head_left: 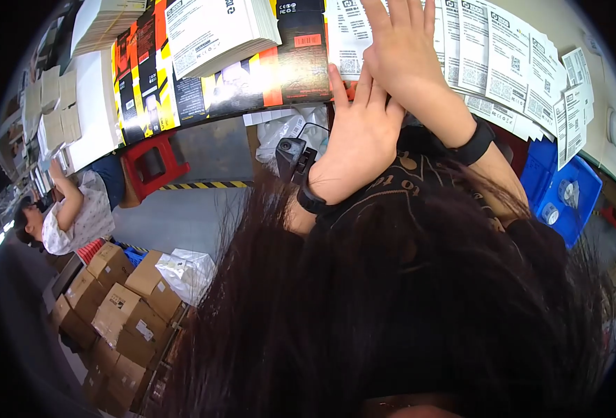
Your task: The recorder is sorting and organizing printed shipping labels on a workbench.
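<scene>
My left hand [362, 143] lies with its fingers stretched out at the near edge of a white printed sheet [348, 43]. My right hand [407, 59] reaches farther up over the same sheet, its fingers extended and flat. The two hands are close together, and the right one partly covers the left fingertips. Just right of them is a fanned row of overlapping white printed sheets [503, 56]. To the left, a thick stack of white printed sheets [217, 35] rests on a black, orange and yellow printed surface [301, 73]. Each wrist wears a dark band; the left carries a small camera.
Left of me, another person [81, 209] works at the table near more paper stacks [58, 104]. A red stool [156, 166] stands under the table edge. Cardboard boxes [130, 320] are piled at lower left. A blue bin [562, 188] with small rolls is at right.
</scene>
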`<state>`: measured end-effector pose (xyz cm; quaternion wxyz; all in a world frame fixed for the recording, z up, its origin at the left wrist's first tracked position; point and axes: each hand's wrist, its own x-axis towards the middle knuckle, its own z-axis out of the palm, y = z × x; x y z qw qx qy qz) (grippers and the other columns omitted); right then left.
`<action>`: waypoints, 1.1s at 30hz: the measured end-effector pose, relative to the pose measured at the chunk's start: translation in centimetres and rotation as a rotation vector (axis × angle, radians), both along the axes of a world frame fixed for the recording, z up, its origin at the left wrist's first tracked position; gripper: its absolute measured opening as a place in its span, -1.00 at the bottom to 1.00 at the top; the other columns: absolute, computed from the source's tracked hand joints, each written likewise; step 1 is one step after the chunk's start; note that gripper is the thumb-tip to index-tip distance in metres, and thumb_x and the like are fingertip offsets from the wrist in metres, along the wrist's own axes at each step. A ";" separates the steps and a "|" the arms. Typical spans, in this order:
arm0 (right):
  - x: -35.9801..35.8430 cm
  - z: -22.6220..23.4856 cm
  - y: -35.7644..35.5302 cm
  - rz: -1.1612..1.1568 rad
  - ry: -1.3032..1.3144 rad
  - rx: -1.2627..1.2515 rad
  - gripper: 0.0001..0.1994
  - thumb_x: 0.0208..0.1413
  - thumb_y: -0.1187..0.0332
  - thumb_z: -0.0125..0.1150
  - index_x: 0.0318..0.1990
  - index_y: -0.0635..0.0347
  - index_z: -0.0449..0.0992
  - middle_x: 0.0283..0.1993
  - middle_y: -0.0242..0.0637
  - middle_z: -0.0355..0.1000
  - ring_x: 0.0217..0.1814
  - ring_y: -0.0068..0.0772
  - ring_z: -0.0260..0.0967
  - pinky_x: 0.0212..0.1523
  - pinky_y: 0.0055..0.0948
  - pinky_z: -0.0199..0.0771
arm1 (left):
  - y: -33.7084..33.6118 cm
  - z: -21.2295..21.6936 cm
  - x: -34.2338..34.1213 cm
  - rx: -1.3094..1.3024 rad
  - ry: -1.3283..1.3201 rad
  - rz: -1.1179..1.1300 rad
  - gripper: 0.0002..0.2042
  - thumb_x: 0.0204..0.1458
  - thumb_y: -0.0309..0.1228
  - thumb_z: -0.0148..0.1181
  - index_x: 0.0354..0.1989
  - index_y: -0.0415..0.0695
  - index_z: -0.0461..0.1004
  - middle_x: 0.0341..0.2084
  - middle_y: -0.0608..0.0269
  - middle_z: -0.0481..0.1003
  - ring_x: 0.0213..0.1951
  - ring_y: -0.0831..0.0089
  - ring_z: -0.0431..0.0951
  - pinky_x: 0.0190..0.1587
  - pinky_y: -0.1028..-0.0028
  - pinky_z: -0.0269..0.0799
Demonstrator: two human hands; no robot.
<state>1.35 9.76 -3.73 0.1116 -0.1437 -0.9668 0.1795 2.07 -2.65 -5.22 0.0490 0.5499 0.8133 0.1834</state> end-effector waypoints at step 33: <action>2.9 0.2 5.3 -0.262 0.350 -0.997 -0.34 -0.14 0.75 0.11 0.19 0.28 0.06 -0.10 -0.26 0.21 -0.37 -0.67 0.28 -0.33 -0.75 0.37 | -0.3 1.0 -0.5 -0.115 -0.003 0.019 -0.82 0.01 -0.31 0.06 -0.37 -0.18 0.36 0.21 -0.16 0.04 0.27 0.09 0.01 0.15 -0.26 -0.26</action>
